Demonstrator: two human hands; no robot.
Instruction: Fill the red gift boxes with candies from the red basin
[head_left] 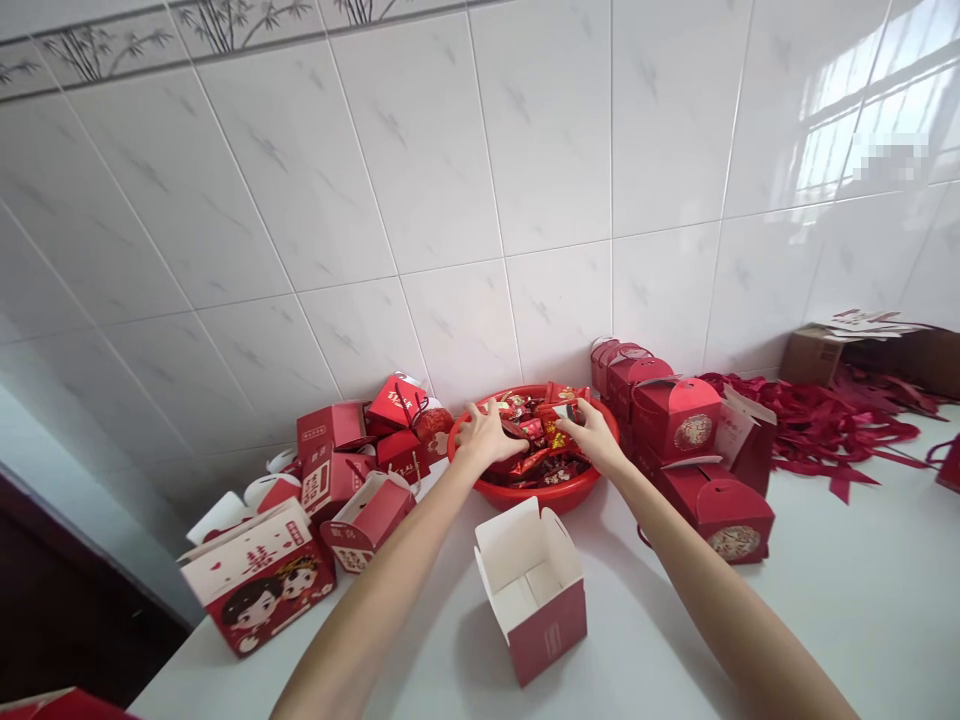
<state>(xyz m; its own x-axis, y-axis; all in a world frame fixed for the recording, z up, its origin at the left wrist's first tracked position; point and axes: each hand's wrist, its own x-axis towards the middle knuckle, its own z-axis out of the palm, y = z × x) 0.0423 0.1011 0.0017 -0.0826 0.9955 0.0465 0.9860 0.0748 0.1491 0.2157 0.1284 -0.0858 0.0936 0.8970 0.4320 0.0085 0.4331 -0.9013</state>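
Reaching into red basin (581,490) of wrapped packets (556,468). Left hand (484,437): fingers spread over packets, any hold hidden. Right hand (596,437): fingers narrowed at white-and-dark packet (564,411), cannot tell if gripped. Open box (551,640) stands on wearer's side of both.

Interior of a tiled room, apparently in a home. Marbled wall tiles (555,130), a bamboo-patterned border (244,25) and a barred-window reflection (844,115) suggest domestic use.
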